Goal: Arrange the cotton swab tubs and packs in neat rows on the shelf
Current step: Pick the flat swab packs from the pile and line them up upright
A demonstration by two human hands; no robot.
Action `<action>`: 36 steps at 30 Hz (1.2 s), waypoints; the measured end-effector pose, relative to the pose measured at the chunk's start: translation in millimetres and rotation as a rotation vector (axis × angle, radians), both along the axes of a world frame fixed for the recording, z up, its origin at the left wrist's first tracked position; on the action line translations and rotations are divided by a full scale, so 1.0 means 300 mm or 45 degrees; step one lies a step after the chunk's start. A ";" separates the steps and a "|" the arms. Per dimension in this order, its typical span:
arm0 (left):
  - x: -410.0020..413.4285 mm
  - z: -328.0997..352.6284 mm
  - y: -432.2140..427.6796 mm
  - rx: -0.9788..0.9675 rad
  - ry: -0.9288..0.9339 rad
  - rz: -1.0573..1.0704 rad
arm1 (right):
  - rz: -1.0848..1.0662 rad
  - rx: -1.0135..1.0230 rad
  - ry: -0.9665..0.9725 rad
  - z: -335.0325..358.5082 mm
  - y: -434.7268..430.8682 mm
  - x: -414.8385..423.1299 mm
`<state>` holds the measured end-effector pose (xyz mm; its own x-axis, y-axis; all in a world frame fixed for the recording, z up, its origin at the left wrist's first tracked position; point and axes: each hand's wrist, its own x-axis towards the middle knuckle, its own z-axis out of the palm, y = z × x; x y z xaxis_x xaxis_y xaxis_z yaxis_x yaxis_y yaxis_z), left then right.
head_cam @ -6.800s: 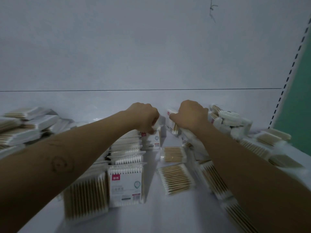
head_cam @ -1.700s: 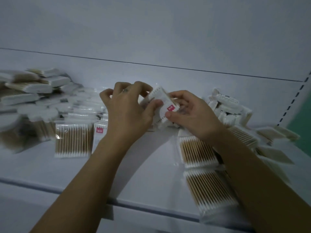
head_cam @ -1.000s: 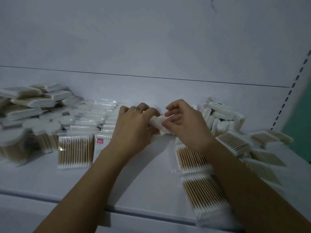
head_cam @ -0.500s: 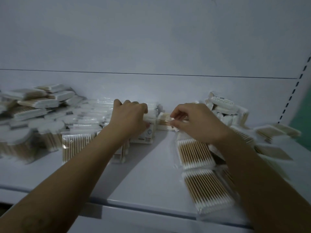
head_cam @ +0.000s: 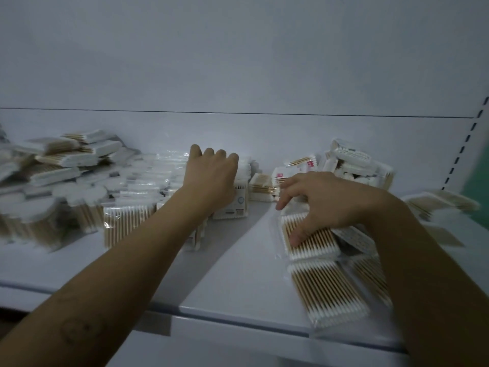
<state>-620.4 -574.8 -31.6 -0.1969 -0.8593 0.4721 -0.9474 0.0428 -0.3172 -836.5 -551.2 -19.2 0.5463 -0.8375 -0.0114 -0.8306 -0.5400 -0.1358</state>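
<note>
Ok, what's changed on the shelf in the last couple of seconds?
The white pack both hands held up now stands upright at the row's end, with the left hand curled over its top. The right hand let go and dropped, thumb on a flat swab pack. The left heap, right heap and front pack stayed put.

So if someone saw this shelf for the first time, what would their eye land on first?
First the hands: the left hand curls over the top of the upright packs at centre, while the right hand spreads open over a flat pack of wooden-stemmed swabs just to the right. Next comes the blurred heap of packs at far left, set against the bare white shelf.
</note>
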 end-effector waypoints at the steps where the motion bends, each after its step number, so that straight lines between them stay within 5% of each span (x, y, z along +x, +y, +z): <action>1: -0.018 0.002 0.020 -0.024 0.024 -0.044 | 0.009 -0.003 0.017 -0.001 -0.003 0.004; 11: -0.148 -0.142 0.128 0.176 0.747 -0.834 | 0.027 -0.096 -0.113 -0.033 -0.026 0.023; 15: -0.106 -0.148 0.114 -0.017 0.810 -0.841 | 0.023 -0.173 -0.341 -0.042 -0.027 0.030; 23: -0.088 -0.178 0.149 0.156 1.154 -0.781 | -0.104 -0.313 -0.991 -0.059 -0.016 0.044; 26: -0.099 -0.175 0.145 0.091 1.188 -0.791 | -0.083 -0.234 -1.154 -0.052 -0.012 0.058; 30: -0.085 -0.170 0.134 -0.340 1.186 -0.604 | -0.141 -0.232 -1.137 -0.058 -0.008 0.066; 36: -0.080 -0.174 0.115 -0.671 0.712 -0.663 | -0.183 0.054 -1.262 -0.034 0.014 0.088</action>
<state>-644.5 -540.4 -83.9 -0.1238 -0.3740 0.9191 -0.8701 0.4862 0.0806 -810.1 -547.0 -29.4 0.2193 -0.9057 0.3629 -0.3888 -0.4223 -0.8188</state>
